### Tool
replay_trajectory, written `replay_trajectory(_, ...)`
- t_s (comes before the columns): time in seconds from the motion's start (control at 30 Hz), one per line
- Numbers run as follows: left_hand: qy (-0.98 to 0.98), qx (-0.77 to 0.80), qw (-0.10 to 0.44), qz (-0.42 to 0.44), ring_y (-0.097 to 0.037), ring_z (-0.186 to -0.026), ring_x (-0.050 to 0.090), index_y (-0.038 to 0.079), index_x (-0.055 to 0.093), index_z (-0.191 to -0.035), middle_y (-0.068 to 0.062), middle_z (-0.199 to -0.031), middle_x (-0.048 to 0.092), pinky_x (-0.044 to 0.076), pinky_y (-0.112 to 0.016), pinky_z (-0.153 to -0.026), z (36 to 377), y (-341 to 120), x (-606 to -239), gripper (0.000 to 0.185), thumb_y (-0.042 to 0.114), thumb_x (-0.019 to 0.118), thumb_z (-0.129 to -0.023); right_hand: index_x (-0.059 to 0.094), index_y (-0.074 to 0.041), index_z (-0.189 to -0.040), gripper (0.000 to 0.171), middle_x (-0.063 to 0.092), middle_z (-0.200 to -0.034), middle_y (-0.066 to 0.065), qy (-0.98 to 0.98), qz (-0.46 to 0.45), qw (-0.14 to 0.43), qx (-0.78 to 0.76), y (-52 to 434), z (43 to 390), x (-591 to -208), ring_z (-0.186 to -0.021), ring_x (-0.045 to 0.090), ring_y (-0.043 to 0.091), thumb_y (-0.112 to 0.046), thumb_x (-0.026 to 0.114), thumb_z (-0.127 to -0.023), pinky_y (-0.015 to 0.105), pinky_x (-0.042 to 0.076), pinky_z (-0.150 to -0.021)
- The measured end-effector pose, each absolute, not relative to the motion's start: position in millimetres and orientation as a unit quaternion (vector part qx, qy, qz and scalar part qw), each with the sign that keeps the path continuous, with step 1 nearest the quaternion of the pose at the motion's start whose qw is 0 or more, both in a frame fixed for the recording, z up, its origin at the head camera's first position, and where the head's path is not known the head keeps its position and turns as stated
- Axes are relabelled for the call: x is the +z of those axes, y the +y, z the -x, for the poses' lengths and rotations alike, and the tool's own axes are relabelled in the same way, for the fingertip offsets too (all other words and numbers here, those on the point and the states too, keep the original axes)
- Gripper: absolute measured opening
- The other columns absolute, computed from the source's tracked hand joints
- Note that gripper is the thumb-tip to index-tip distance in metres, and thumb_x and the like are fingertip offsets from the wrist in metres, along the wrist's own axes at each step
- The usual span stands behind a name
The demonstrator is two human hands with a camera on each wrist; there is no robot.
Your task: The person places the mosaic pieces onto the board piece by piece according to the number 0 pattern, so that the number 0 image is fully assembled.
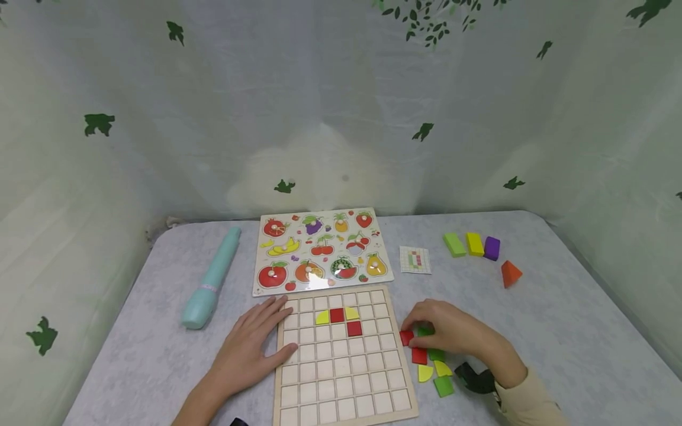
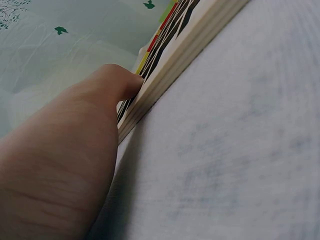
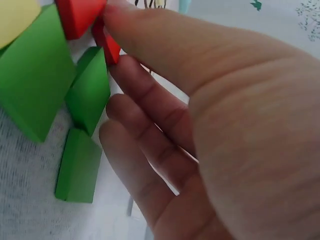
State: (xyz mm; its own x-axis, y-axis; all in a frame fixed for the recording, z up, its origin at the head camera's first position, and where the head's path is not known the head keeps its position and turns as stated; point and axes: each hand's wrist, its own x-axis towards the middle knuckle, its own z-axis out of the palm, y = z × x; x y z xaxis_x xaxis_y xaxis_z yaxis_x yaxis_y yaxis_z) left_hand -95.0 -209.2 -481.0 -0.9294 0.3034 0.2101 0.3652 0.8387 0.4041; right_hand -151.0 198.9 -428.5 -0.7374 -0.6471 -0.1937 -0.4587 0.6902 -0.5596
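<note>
Wooden and square, a grid board (image 1: 402, 361) is holding four pieces in its cells: a red square (image 1: 337, 315) between two yellow quarter-rounds (image 1: 322, 318) in one row, and another red square (image 1: 354, 328) directly below the right yellow one. Its sides are running away from the person. The left hand (image 1: 253, 346) is resting on its left rim, fingers extended, thumb apart. Just beside the right rim, a loose red tile (image 1: 405, 338) is lying at the right hand's (image 1: 450, 325) bent thumb and forefinger, one straight edge facing the board; its long axis, and whether they are clamping it, cannot be told
</note>
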Motion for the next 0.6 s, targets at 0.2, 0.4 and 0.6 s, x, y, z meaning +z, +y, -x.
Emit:
replay_trajectory(0.2,-0.956,-0.225,0.069,0.175,-0.029,-0.152,0.035,0.019,0.057,-0.149,0.001,-0.163,0.043,0.033,-0.057,-0.119,94.6,-209.6,-482.1,0.071,0.057,0.072,-0.090,0.079,-0.028,-0.111,0.021,0.068,-0.106,-0.020,0.908,0.330,0.160,-0.203,201.1,149.9,-430.2,-0.097,0.058,0.001,-0.028,0.082,-0.090,0.030,0.057,-0.088)
replay_trajectory(0.4,-0.955,-0.225,0.074,0.176,-0.028,-0.152,0.035,0.019,0.057,-0.148,0.001,-0.163,0.043,0.032,-0.056,-0.119,93.7,-210.5,-482.5,0.071,0.056,0.073,-0.089,0.079,-0.026,-0.115,0.026,0.068,-0.109,-0.019,0.909,0.340,0.145,-0.191,201.6,146.6,-430.1,-0.099,0.057,0.001,-0.028,0.082,-0.090,0.029,0.058,-0.089)
replay_trajectory(0.6,-0.955,-0.226,0.076,0.176,-0.029,-0.152,0.035,0.019,0.057,-0.148,0.001,-0.163,0.043,0.033,-0.057,-0.119,93.8,-209.3,-481.7,0.071,0.057,0.072,-0.090,0.078,-0.027,-0.115,0.025,0.065,-0.106,-0.020,0.908,0.347,0.113,-0.207,197.1,144.0,-425.2,-0.095,0.056,0.002,-0.032,0.081,-0.090,0.026,0.058,-0.085)
